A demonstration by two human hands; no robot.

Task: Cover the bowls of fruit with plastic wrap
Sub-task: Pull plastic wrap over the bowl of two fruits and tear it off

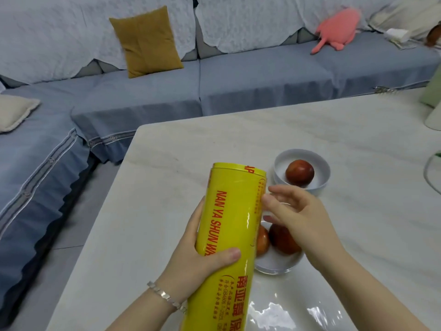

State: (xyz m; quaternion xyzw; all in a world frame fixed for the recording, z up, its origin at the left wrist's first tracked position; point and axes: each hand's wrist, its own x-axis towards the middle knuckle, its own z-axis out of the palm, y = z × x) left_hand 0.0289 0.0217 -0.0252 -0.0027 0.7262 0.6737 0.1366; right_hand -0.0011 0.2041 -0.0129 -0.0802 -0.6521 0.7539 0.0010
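Observation:
A big yellow roll of plastic wrap (229,235) with red lettering is held lengthwise above the white marble table (358,144). My left hand (202,254) grips its middle from the left, thumb across the top. My right hand (298,216) touches the roll's right side with thumb and fingertips, fingers fairly straight. Just under that hand sits a white bowl (279,266) with two red fruits (284,238), partly hidden by the roll and hand. Farther back stands a second white bowl (284,161) holding one red fruit (300,172).
A blue sofa (238,82) wraps around the table's far and left sides, with a mustard cushion (148,41) and a pink plush toy (338,27). A green and white object (433,103) stands at the table's right edge. The table's corner lies left of the roll.

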